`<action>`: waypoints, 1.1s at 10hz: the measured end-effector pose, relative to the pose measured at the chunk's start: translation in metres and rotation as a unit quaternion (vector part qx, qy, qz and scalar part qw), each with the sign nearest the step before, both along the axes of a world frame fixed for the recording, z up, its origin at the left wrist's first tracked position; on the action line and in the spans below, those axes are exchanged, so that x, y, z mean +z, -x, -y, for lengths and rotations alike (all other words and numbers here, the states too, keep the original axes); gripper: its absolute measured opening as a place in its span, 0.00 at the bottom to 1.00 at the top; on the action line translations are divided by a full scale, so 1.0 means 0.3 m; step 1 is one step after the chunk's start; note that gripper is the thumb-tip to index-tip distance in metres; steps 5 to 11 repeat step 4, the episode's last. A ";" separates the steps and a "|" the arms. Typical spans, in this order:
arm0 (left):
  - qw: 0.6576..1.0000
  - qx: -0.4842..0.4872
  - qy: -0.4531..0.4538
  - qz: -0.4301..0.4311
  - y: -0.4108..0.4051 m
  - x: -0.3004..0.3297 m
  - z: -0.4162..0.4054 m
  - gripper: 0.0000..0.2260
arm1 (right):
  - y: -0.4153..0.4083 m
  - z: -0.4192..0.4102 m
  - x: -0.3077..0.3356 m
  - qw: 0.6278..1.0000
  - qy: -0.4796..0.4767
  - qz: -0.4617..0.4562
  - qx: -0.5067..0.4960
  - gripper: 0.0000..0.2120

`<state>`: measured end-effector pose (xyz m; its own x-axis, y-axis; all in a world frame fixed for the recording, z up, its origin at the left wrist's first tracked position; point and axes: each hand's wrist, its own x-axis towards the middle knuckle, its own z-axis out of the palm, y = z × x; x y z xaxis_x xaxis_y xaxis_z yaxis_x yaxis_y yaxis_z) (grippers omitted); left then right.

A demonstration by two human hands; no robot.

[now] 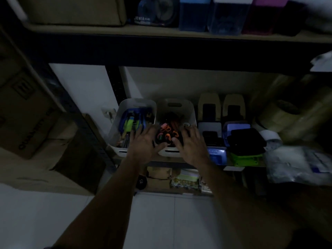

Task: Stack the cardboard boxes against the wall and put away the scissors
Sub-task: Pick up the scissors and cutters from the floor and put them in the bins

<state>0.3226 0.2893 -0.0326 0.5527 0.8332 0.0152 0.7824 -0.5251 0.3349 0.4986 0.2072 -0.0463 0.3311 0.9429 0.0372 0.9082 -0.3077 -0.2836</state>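
Both of my hands reach toward a dim shelf. My left hand (143, 142) hovers with fingers spread over the gap between two white bins. My right hand (191, 143) is spread over the near right rim of the right bin (188, 109), which holds several scissors with orange and pink handles (167, 132). Neither hand holds anything. Cardboard boxes (27, 123) are stacked on the left against the wall; one is printed "QUANTITY".
The left white bin (124, 108) holds blue and green tools. Right of the bins sit tape dispensers (209, 106), a black pouch (246, 139), a green item and big tape rolls (285, 112). An upper shelf (161, 33) carries boxes. White tiled floor below.
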 end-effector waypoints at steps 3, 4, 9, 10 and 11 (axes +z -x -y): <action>0.998 -0.007 0.053 -0.028 0.619 0.149 0.091 0.16 | 0.330 0.180 0.159 0.995 0.058 -0.019 -0.074 0.30; 0.995 -0.004 0.081 -0.066 0.826 0.257 0.175 0.19 | 0.509 0.276 0.249 0.990 0.099 -0.052 -0.083 0.30; 0.995 -0.004 0.081 -0.066 0.826 0.257 0.175 0.19 | 0.509 0.276 0.249 0.990 0.099 -0.052 -0.083 0.30; 0.995 -0.004 0.081 -0.066 0.826 0.257 0.175 0.19 | 0.509 0.276 0.249 0.990 0.099 -0.052 -0.083 0.30; 0.995 -0.004 0.081 -0.066 0.826 0.257 0.175 0.19 | 0.509 0.276 0.249 0.990 0.099 -0.052 -0.083 0.30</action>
